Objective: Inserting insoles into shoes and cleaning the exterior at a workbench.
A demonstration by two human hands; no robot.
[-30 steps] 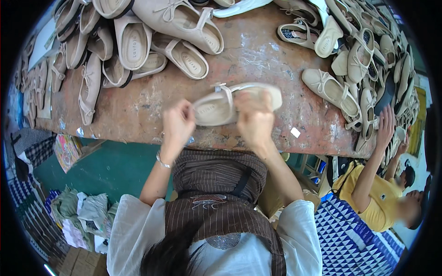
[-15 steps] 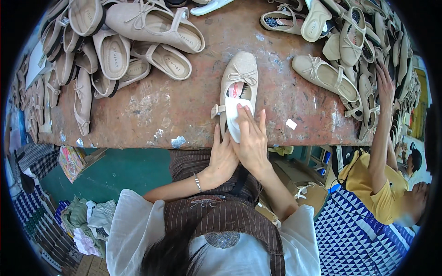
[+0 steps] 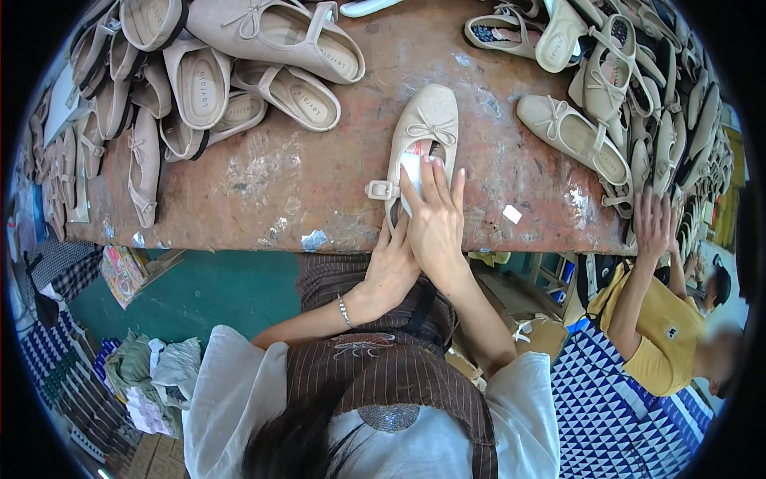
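A beige bow-trimmed shoe lies on the worn table, toe pointing away from me, its buckled strap folded out to the left. Inside its opening is a white insole, mostly covered by my right hand. The fingers of that hand are stretched out and lie flat over the insole, reaching toward the bow. At the heel, my left hand holds the back of the shoe, its fingertips partly hidden against it. My wrists nearly touch at the table's near edge.
Piled beige shoes stand on the left of the table; another heap fills the right. A white paper scrap lies right of my shoe. A co-worker in a yellow shirt reaches toward the right heap.
The white insole has gone from sticking up out of the shoe to lying down inside it. My right hand has moved forward and flattened over it. The co-worker's hand has drawn back nearer.
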